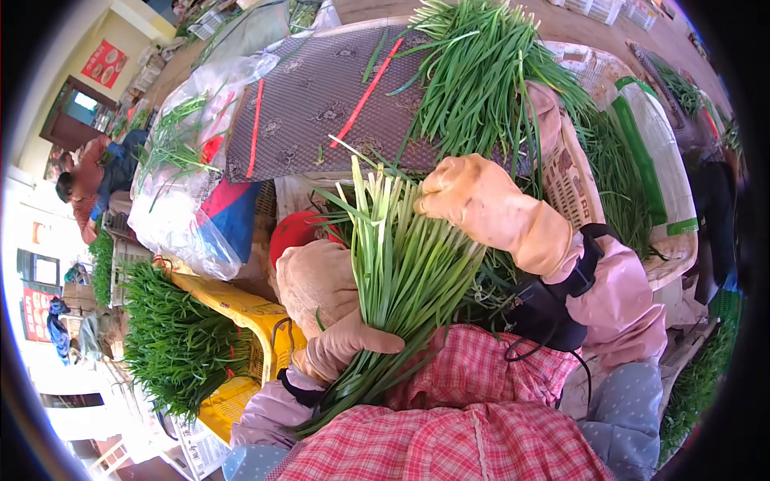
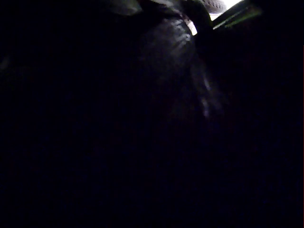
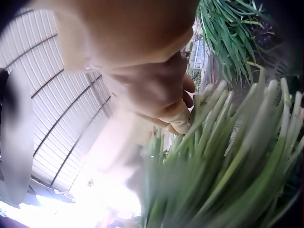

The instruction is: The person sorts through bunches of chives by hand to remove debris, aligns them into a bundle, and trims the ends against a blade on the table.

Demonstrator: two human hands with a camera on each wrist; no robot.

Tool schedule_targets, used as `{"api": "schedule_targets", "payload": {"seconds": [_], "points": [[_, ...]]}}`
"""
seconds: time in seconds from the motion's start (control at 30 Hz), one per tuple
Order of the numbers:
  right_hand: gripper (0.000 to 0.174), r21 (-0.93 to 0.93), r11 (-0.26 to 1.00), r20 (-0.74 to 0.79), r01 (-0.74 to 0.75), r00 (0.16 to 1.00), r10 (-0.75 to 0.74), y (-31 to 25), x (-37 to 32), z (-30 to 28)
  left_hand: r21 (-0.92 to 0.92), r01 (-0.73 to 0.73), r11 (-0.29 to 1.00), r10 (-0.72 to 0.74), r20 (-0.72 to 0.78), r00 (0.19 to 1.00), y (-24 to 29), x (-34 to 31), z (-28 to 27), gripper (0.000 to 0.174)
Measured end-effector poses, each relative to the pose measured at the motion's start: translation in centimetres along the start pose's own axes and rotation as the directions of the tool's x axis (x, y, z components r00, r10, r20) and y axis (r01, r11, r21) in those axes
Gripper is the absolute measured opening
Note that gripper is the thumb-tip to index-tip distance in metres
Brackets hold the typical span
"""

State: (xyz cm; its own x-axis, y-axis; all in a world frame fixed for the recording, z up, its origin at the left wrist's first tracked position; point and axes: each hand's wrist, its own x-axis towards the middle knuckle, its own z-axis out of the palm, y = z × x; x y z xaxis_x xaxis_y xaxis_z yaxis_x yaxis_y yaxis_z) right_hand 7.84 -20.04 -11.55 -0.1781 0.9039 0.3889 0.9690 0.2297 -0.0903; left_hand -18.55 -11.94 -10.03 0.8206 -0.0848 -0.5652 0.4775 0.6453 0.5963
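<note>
Hands: left hand (image 1: 321,297), gloved, grips the bundle, thumb across its front; right hand (image 1: 473,196), gloved, fingers curled beside the pale ends, whether pinching a stalk cannot be told. Bundle of green stalks (image 1: 401,256): held before the checked apron (image 1: 465,433), pale ends uppermost, leaves towards the wearer. Handling, as judged: firm but uncrushing left hold; right fingers best working along the stems, not across; pale ends kept level. Beyond: patterned surface (image 1: 309,104), red strips (image 1: 365,96), heap of greens (image 1: 489,88). Left side: yellow crate (image 1: 241,309).
</note>
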Motion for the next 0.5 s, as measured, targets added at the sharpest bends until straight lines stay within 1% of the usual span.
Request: {"api": "schedule_targets", "payload": {"seconds": [0.03, 0.07, 0.1, 0.13, 0.17, 0.2, 0.23, 0.27, 0.3, 0.33, 0.37, 0.4, 0.43, 0.47, 0.5], "points": [[0.015, 0.064, 0.997, -0.006, 0.034, 0.999, -0.034, 0.2, -0.2, 0.1, -0.028, 0.0, 1.0, 0.001, 0.017, 1.0, 0.0, 0.1, 0.1, 0.065], [0.011, 0.088, 0.995, -0.014, 0.035, 0.999, -0.034, 0.2, -0.4, 0.0, -0.056, -0.002, 0.998, 0.004, 0.033, 0.999, 0.0, 0.2, 0.2, 0.065], [0.011, 0.087, 0.996, -0.01, 0.034, 0.999, -0.033, -0.4, -0.4, -0.1, -0.059, -0.002, 0.998, 0.004, 0.037, 0.999, -0.1, 0.3, 0.1, 0.065], [0.01, 0.001, 0.995, 0.051, -0.102, 0.993, 0.102, -1.6, -0.3, -0.2, -0.085, 0.042, 0.996, -0.038, 0.041, 0.998, -0.2, 0.4, 0.0, 0.066], [0.009, -0.091, 0.969, 0.097, -0.231, 0.966, 0.24, -2.4, -0.2, -0.2, -0.109, 0.085, 0.99, -0.081, 0.045, 0.996, -0.3, 0.5, -0.1, 0.066], [0.01, -0.297, 0.954, 0.02, -0.035, 0.999, 0.043, -2.5, -0.4, 0.3, -0.109, 0.086, 0.99, -0.081, 0.044, 0.996, -0.3, 0.6, -0.3, 0.066], [0.01, -0.296, 0.955, 0.02, -0.035, 0.999, 0.043, -2.3, -0.7, 1.1, -0.125, 0.081, 0.989, -0.075, 0.055, 0.996, -0.5, 0.8, -0.4, 0.066], [0.01, 0.139, 0.983, 0.05, -0.118, 0.992, 0.112, -2.0, -1.1, 2.0, -0.143, 0.078, 0.987, -0.069, 0.065, 0.996, -0.6, 0.9, -0.4, 0.067], [0.011, 0.545, 0.816, 0.108, -0.195, 0.981, 0.163, -2.0, -1.0, 2.1, -0.146, 0.08, 0.986, -0.072, 0.061, 0.996, -0.7, 0.8, -0.4, 0.067], [0.011, 0.549, 0.813, 0.108, -0.195, 0.981, 0.163, -1.9, -0.9, 2.0, -0.141, 0.078, 0.987, -0.07, 0.057, 0.996, -0.6, 0.9, -0.4, 0.067], [0.01, 0.345, 0.928, 0.147, -0.141, 0.985, 0.095, -1.7, -0.7, 1.8, -0.136, 0.076, 0.988, -0.07, 0.054, 0.996, -0.6, 0.9, -0.4, 0.067], [0.01, 0.126, 0.99, 0.2, -0.065, 0.979, 0.039, -1.6, -0.2, 1.0, -0.137, 0.081, 0.987, -0.074, 0.053, 0.996, -0.7, 0.8, -0.3, 0.067], [0.01, -0.098, 0.995, 0.264, 0.031, 0.964, -0.004, -1.5, 0.2, 0.3, -0.136, 0.071, 0.988, -0.066, 0.047, 0.997, -0.6, 0.8, -0.1, 0.067], [0.009, -0.311, 0.94, 0.336, 0.139, 0.942, -0.028, -1.5, 0.5, -0.2, -0.134, 0.061, 0.989, -0.056, 0.042, 0.998, -0.5, 0.8, 0.1, 0.067], [0.009, -0.312, 0.94, 0.337, 0.138, 0.941, -0.026, -1.7, 0.7, -0.4, -0.134, 0.062, 0.989, -0.057, 0.044, 0.997, -0.4, 0.8, 0.2, 0.067]]}}
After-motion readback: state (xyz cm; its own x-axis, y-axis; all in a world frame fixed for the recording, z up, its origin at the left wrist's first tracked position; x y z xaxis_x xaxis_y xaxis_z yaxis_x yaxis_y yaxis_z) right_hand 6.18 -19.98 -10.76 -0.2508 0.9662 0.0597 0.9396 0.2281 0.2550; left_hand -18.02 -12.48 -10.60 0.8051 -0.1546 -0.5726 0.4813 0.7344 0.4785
